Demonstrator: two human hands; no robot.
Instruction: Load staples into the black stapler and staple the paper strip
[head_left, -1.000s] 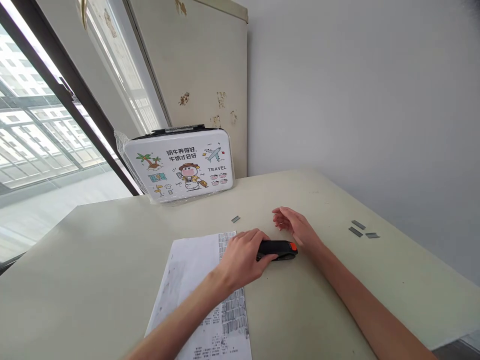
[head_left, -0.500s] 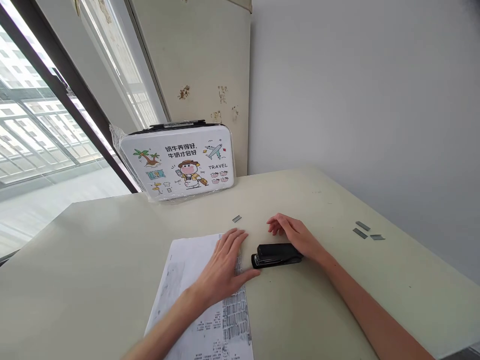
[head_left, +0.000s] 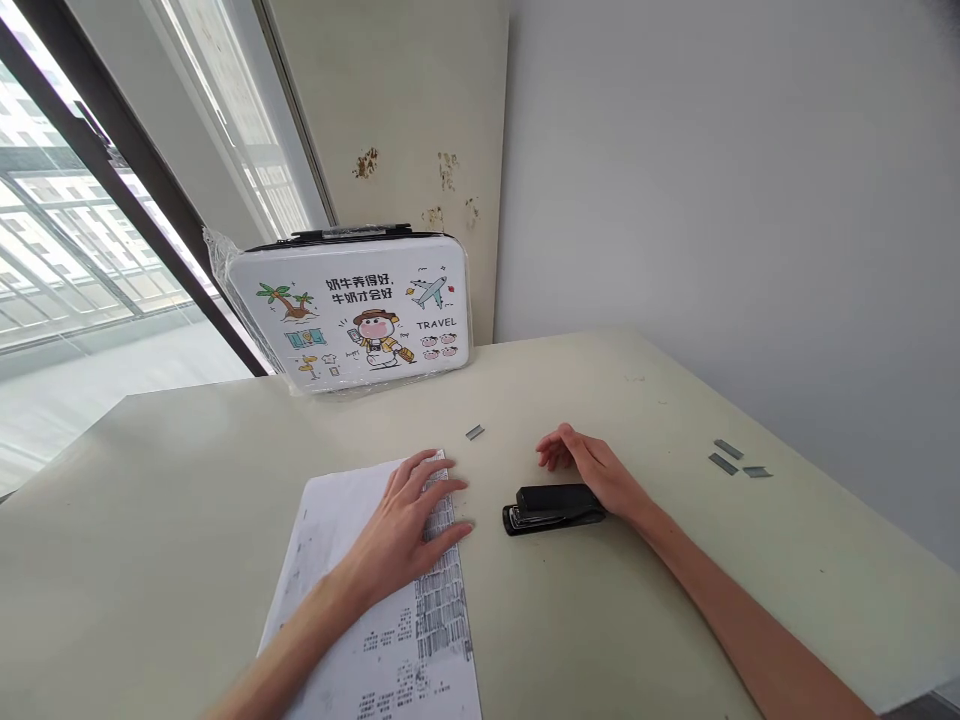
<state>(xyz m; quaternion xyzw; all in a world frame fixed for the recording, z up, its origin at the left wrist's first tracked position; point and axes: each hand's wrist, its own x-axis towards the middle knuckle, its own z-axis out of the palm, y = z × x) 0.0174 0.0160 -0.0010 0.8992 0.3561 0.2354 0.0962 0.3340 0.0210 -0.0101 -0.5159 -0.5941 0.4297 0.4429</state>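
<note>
A black stapler (head_left: 553,507) lies on the pale table (head_left: 675,600) in the middle of the view. My right hand (head_left: 592,470) rests on the table just behind its right end, fingers loosely curled and holding nothing. My left hand (head_left: 409,525) lies flat, fingers spread, on the upper right part of printed paper sheets (head_left: 375,620) to the left of the stapler. A small strip of staples (head_left: 474,432) sits on the table between my hands, farther back.
A white tin case with cartoon travel pictures (head_left: 352,310) stands at the table's back edge against a cabinet. Three staple strips (head_left: 731,460) lie at the right near the wall. A large window fills the left side.
My left hand let go of the stapler and moved left onto the paper. The paper slid left with it. My right hand stayed beside the stapler.
</note>
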